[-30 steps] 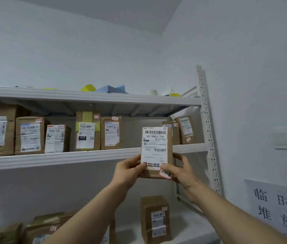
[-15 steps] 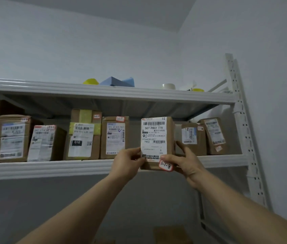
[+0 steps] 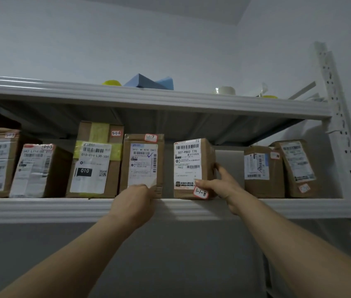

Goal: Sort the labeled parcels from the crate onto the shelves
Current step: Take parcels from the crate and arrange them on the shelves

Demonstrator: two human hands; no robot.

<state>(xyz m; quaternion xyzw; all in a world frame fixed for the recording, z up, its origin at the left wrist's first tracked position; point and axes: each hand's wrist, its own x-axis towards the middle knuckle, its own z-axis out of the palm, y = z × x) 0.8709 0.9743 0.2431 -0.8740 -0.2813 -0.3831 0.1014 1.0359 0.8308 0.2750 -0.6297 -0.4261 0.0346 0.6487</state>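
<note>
Brown cardboard with a white shipping label reading 507-P802 T70: the parcel stands upright on the middle shelf, its base at the front edge. A red-bordered sticker marked 3-1-8 sits at its lower right corner. The right-hand grip is clamped on it, thumb laid across the lower front just above the sticker and fingers wrapped round the right side. There is a gap on either side of the parcel: to its left the box tagged 3-1-7, to its right a shorter box and a leaning one next to it. The left-hand grip is against the lower front of the 3-1-7 box, back of the hand to the camera; its fingers are hidden, so I cannot tell whether they are curled or straight. Further left stand a yellow-taped box tagged 5-1-6 and two more boxes. On the upper shelf lie blue blocks, something yellow and a white roll. A perforated white upright closes the rack at right.
</note>
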